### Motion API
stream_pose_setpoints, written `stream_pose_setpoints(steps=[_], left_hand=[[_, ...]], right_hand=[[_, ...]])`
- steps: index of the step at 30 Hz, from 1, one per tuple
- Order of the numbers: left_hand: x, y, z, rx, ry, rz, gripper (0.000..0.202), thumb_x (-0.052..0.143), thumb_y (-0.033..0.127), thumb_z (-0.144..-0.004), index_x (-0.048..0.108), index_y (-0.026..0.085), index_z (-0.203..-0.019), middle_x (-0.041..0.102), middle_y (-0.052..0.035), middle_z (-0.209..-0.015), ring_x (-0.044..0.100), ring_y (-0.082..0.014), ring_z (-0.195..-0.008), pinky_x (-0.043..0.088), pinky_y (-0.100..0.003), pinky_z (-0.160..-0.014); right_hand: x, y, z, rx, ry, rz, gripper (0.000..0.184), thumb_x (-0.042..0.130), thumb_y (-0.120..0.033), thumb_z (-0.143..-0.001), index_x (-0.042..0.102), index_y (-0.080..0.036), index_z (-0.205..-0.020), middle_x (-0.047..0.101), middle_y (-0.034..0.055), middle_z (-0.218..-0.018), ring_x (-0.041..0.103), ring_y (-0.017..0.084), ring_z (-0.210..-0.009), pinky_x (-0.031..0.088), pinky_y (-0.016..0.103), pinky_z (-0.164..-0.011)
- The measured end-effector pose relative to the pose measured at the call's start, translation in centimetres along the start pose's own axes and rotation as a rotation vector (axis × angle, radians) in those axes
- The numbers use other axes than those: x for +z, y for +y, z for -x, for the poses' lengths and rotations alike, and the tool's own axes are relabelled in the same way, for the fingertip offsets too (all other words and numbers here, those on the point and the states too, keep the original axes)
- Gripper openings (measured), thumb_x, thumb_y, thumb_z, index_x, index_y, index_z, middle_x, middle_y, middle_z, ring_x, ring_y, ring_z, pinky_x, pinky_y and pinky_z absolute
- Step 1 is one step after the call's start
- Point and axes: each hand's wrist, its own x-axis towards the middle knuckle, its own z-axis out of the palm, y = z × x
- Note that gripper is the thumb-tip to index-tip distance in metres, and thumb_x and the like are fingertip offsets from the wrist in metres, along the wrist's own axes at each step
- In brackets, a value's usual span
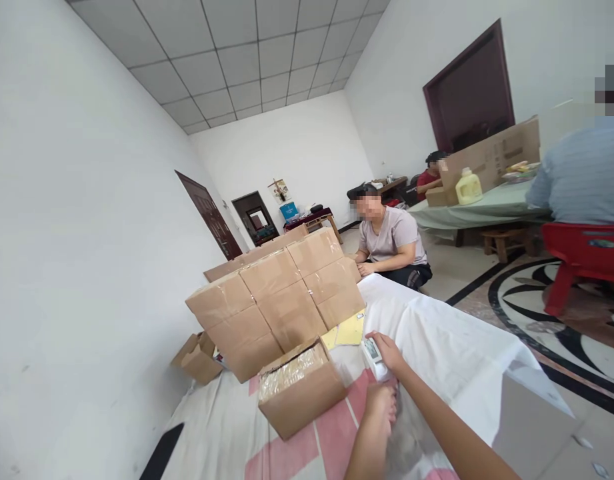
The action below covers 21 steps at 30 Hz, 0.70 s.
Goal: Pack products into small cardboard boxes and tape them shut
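Observation:
My right hand [389, 353] is closed on a white hand-held device [375, 359] with a small grey screen on its upper face. Just below it, my left hand [381, 403] is curled closed, close against the device's lower end; what its fingers hold, if anything, is hidden. Both hands are over the cloth-covered table [331, 433], which has pink and white patches. To their left stands an open cardboard box [307, 400] with clear, shiny wrapping showing at its top. Yellow sheets [351, 329] lie just beyond the device.
Stacked, taped cardboard boxes [281, 293] rise behind the open box. Another open carton [199, 357] is at the left by the wall. A person [391, 233] crouches past the table's far end. At right, a second person sits on a red chair [587, 247] near another table [487, 207].

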Motion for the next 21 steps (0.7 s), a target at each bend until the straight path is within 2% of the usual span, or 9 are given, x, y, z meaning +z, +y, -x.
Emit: stream_pose_setpoints(steps=[2,5,8,13,15,17,19,21], left_hand=[[-1.0,-0.3,0.8,0.020,-0.067,0.046,0.033,0.082,0.034,-0.053,0.055,0.018,-0.064,0.027,0.0093,-0.042,0.019,-0.0047,-0.037,0.004,-0.019,-0.043],[-3.2,-0.8,1.9,0.114,-0.108,0.190,0.052,0.087,0.053,-0.047,0.057,0.019,-0.073,0.030,0.0103,-0.048,0.020,-0.0037,-0.042,0.008,-0.018,-0.044],[-5.6,-0.8,2.5,0.237,-0.098,0.300,0.065,0.088,0.068,-0.042,0.057,0.018,-0.071,0.033,0.0096,-0.048,0.022,-0.0034,-0.043,0.012,-0.019,-0.043],[-10.3,1.0,2.3,0.428,-0.031,0.313,0.067,0.082,0.078,-0.048,0.063,0.016,-0.069,0.032,0.0087,-0.040,0.022,-0.0050,-0.039,0.015,-0.022,-0.043],[-12.1,1.4,1.8,0.472,0.037,0.286,0.068,0.078,0.081,-0.051,0.065,0.016,-0.067,0.034,0.0074,-0.041,0.022,-0.0056,-0.039,0.016,-0.023,-0.043],[-13.7,1.3,1.3,0.536,0.092,0.242,0.065,0.076,0.079,-0.057,0.069,0.015,-0.067,0.041,0.0038,-0.046,0.028,-0.0074,-0.043,0.024,-0.024,-0.045],[-15.0,0.7,0.7,0.615,0.121,0.199,0.058,0.075,0.073,-0.064,0.073,0.015,-0.068,0.048,0.0008,-0.052,0.034,-0.0098,-0.050,0.034,-0.026,-0.053],[-16.2,0.1,0.1,0.659,0.123,0.147,0.052,0.073,0.067,-0.070,0.074,0.015,-0.068,0.045,0.0012,-0.053,0.033,-0.0109,-0.054,0.035,-0.027,-0.057]], right_hand=[[-0.1,-0.2,0.1,-0.008,-0.001,0.013,0.055,0.035,-0.058,-0.084,0.075,-0.022,-0.092,0.076,0.0095,-0.110,0.067,0.030,-0.112,0.046,0.043,-0.107],[-0.3,-0.1,0.2,-0.028,-0.021,0.039,0.056,0.035,-0.058,-0.084,0.075,-0.021,-0.094,0.076,0.0109,-0.112,0.066,0.031,-0.115,0.046,0.046,-0.109],[-0.3,0.3,0.0,-0.027,-0.002,0.038,0.059,0.037,-0.061,-0.084,0.074,-0.020,-0.102,0.075,0.0122,-0.117,0.066,0.032,-0.118,0.046,0.048,-0.111],[-0.4,1.3,-0.6,0.022,0.023,0.040,0.061,0.043,-0.070,-0.082,0.073,-0.021,-0.101,0.074,0.0125,-0.119,0.065,0.033,-0.118,0.048,0.047,-0.110],[-0.7,1.6,-0.6,0.055,0.027,0.035,0.060,0.045,-0.071,-0.083,0.072,-0.021,-0.102,0.075,0.0121,-0.116,0.068,0.033,-0.113,0.055,0.045,-0.101],[-1.3,1.5,-0.2,0.060,0.065,0.054,0.058,0.046,-0.071,-0.083,0.071,-0.022,-0.100,0.075,0.0124,-0.110,0.070,0.033,-0.105,0.061,0.043,-0.085],[-1.6,0.6,0.6,-0.026,0.167,0.118,0.049,0.049,-0.069,-0.085,0.071,-0.026,-0.094,0.073,0.0134,-0.107,0.070,0.034,-0.101,0.061,0.043,-0.073],[-1.3,-1.0,2.0,-0.204,0.268,0.190,0.037,0.050,-0.064,-0.088,0.069,-0.033,-0.085,0.071,0.0146,-0.105,0.068,0.036,-0.101,0.059,0.046,-0.071]])
